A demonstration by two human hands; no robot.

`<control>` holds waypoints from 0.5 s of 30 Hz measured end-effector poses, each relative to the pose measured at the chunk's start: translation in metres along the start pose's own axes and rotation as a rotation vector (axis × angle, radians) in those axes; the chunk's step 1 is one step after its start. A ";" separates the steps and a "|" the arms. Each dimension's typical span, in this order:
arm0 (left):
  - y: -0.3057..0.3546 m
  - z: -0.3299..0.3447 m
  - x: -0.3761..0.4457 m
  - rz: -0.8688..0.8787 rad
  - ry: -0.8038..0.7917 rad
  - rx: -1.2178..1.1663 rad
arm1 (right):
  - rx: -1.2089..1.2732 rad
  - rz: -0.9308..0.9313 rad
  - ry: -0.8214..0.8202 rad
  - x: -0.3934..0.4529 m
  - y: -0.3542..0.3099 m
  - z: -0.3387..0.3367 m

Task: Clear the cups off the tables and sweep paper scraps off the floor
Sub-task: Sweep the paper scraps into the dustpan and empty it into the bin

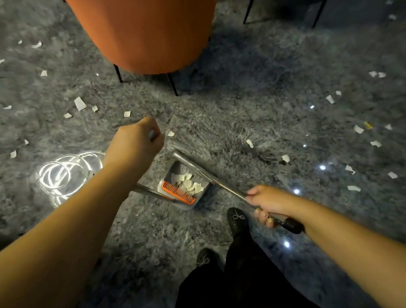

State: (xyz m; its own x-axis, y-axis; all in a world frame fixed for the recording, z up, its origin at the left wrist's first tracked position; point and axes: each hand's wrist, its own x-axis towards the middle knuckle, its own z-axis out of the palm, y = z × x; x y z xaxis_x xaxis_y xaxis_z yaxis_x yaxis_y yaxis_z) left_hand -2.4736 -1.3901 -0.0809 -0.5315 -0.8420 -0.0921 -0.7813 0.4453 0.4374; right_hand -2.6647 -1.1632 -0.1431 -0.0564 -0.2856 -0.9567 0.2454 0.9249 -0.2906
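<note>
Floor [253, 96] reads as polished grey marbled stone, glossy enough to mirror ceiling lights, including a ring-shaped glare at left. I log torn white paper scraps [80, 103] scattered across it, irregular and flat, thickest at upper left and along the right side. Dustpan [185, 186] sits between the 2 forearms: grey box-shaped bin with an orange comb-toothed edge, holding several pale scraps and rounded pieces. Right hand [269, 203] is wrapped around a smooth metal handle [208, 175], fingers curled under it just above a black ribbed end grip; the shaft slants up-left over the dustpan. Left hand [137, 140] is fisted around a second handle [152, 134], of which I see only a short pale stub past the fingers. I cannot tell which handle belongs to the dustpan; no broom head is visible to me. Orange rounded chair [143, 25] on thin black legs stands at top, cut off by the frame. 2 black shoes [237, 220] with small bow details show below.
</note>
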 end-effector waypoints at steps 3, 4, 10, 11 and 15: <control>0.008 0.003 -0.009 0.087 -0.039 0.017 | 0.071 -0.029 0.046 -0.009 0.011 -0.008; 0.012 0.005 -0.011 0.106 -0.040 0.017 | 0.092 -0.038 0.064 -0.011 0.014 -0.013; 0.044 0.011 0.006 0.169 -0.052 -0.003 | 0.218 -0.097 0.177 -0.015 0.014 -0.048; 0.052 0.012 0.012 0.186 -0.056 -0.007 | 0.238 -0.101 0.196 -0.015 0.012 -0.057; 0.092 0.024 0.042 0.260 -0.075 -0.009 | 0.296 -0.098 0.245 -0.011 0.000 -0.100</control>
State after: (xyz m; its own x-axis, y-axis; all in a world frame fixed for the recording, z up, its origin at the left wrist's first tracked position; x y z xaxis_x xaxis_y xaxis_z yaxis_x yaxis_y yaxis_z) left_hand -2.5757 -1.3774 -0.0660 -0.7369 -0.6747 -0.0421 -0.6129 0.6404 0.4628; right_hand -2.7611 -1.1347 -0.1345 -0.3140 -0.2676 -0.9109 0.4936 0.7735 -0.3975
